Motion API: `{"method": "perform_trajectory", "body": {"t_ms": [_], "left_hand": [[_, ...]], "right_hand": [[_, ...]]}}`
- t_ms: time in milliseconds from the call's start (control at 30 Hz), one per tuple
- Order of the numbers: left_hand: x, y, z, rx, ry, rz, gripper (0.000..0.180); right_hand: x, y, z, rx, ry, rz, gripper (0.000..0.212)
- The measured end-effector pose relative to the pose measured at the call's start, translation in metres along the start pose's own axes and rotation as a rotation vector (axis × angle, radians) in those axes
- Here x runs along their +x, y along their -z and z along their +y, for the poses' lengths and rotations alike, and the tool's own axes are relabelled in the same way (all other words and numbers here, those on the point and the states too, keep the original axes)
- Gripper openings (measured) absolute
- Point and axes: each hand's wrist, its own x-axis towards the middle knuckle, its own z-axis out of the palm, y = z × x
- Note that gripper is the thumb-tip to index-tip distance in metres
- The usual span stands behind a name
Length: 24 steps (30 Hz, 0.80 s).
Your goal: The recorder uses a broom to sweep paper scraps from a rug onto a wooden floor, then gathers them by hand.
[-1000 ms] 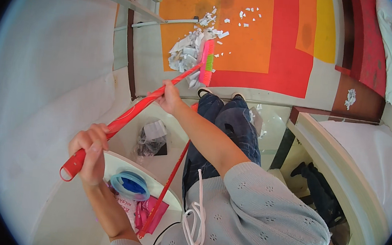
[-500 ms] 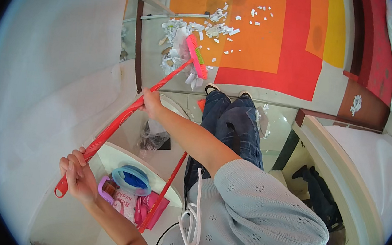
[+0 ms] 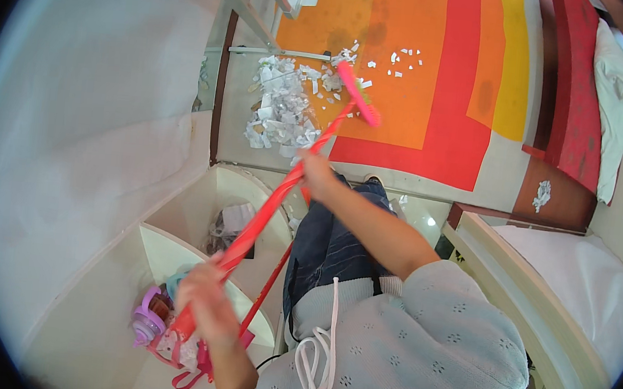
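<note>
A red broom (image 3: pixel 260 218) runs slantwise between both hands, its pink and green brush head (image 3: pixel 359 94) over the orange mat. Wrapped round the upper end of the handle is my left hand (image 3: pixel 210 299), blurred by motion. My right hand (image 3: pixel 316 176) grips the handle farther down, toward the brush. Left of the brush head lies a heap of white paper scraps (image 3: pixel 284 106), partly on grey floor. Smaller scraps (image 3: pixel 405 59) are scattered on the mat to the right of the brush.
A corner shelf (image 3: pixel 171 252) at the left holds a purple-handled bottle (image 3: pixel 148 317) and pink items. Another red pole (image 3: pixel 266 288) leans beside my leg. Ahead are a metal frame leg (image 3: pixel 280 53) and the coloured mat (image 3: pixel 453 163). A pale wooden edge (image 3: pixel 527 286) stands right.
The brush head has swung right, off the paper heap and onto the mat. Both hands have moved right with the broom, and the whole view has shifted somewhat.
</note>
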Motion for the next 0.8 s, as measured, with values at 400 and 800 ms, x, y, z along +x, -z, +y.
{"method": "perform_trajectory", "body": {"t_ms": [400, 800], "left_hand": [[-0.011, -0.008, -0.029, 0.151, 0.096, 0.065, 0.019], [-0.011, -0.041, -0.014, 0.204, 0.12, -0.154, 0.021]], "right_hand": [[0.052, 0.006, 0.029, -0.095, -0.256, -0.11, 0.019], [0.017, 0.074, -0.011, 0.042, -0.208, 0.056, 0.007]]}}
